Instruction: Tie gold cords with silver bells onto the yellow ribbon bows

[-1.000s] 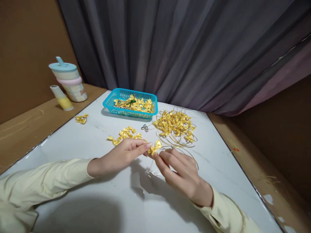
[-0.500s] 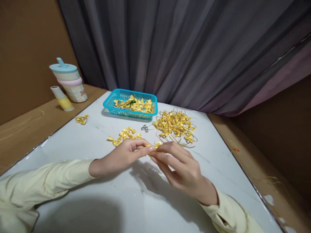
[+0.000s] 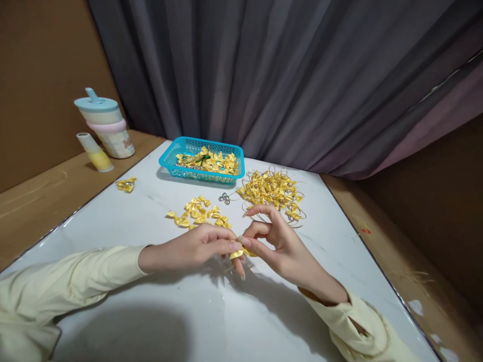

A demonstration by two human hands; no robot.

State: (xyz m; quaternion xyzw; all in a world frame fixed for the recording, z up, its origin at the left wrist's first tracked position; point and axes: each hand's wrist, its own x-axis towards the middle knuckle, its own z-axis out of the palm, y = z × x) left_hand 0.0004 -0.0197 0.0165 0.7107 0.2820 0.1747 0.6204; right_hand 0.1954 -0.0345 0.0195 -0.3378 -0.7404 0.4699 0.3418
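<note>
Between my two hands, low over the white table, is a yellow ribbon bow (image 3: 237,253). My left hand (image 3: 202,246) pinches it between thumb and fingers. The thumb and index finger of my right hand (image 3: 277,246) close on the same bow from the right, its other fingers raised and curled. Just beyond my left hand lie several loose yellow bows (image 3: 196,211). A tangled pile of yellow bows on thin cords (image 3: 269,188) sits behind my right hand. A small silver beaded piece (image 3: 224,198) lies between these groups.
At the back of the white table (image 3: 151,311) stands a blue basket (image 3: 202,176) holding yellow bows. A small yellow bundle (image 3: 126,184) lies at the left. Past the table's left edge are a lidded cup (image 3: 109,128) and a yellow-white tube (image 3: 95,152). A grey curtain (image 3: 226,70) hangs behind.
Both hands have come slightly nearer with the bow. My right hand has turned, lifting its outer fingers, and more of the loose bows now show beyond my left hand.
</note>
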